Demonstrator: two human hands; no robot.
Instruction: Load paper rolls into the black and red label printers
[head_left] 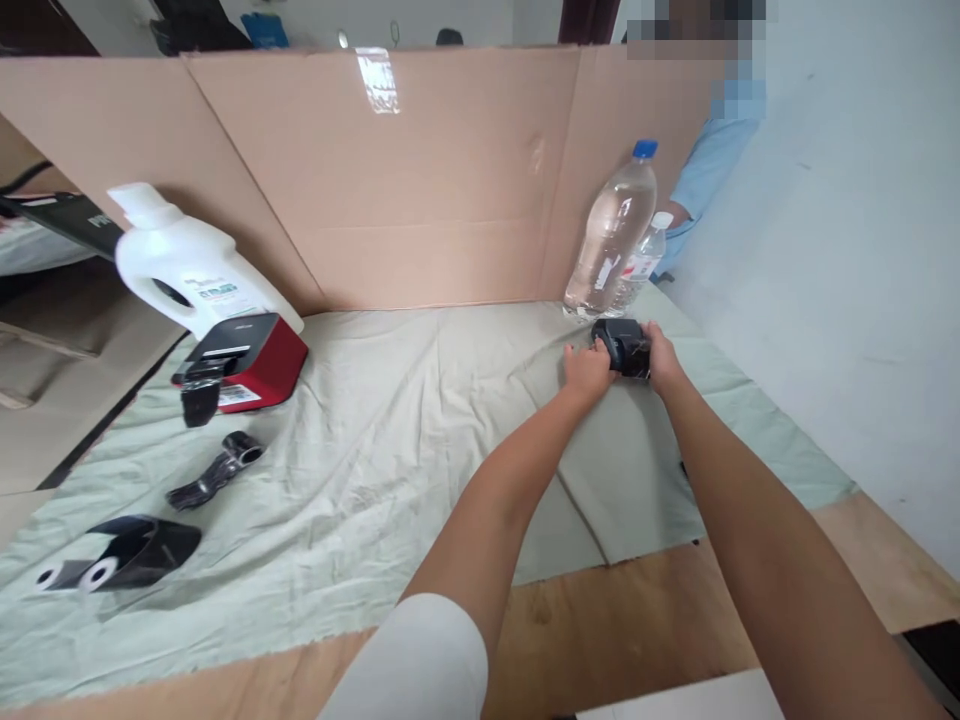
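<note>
My left hand (589,368) and my right hand (661,358) reach out to the far right of the cloth. Between them is a small, dark object with rounded edges (628,350), shiny black on its right part; its exact kind I cannot make out. The left fingers close on its left side, while the right hand presses against its right side, with some of its fingers hidden behind. Just behind it stand a large clear bottle with a blue cap (615,235) and a smaller clear bottle with a white cap (639,265).
A red and black box-shaped device (281,365), black strip hanging from its front, stands by a white jug (202,265) at left. A crumpled black strip (214,475) and black film with two white-cored rolls (150,550) lie nearer. Cardboard (420,190) walls the back; a person's blue sleeve (712,165) shows beyond.
</note>
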